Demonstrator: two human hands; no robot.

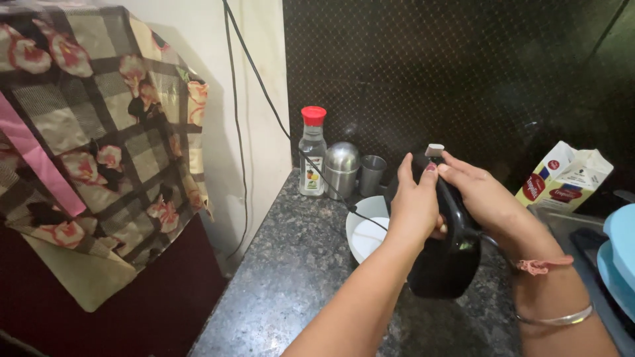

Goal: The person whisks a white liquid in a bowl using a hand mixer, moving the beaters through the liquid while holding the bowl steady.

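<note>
black appliance [448, 254] being held above tabletop [291, 277], right of white bowl [365, 233] | left hand [415, 208], right hand [486, 198] fingers clamped on it | steady two-handed grip being advised, cord [331, 186] kept slack

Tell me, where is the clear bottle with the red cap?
In the head view, the clear bottle with the red cap stands left of centre at the back of the granite counter, beside the steel container.
</note>
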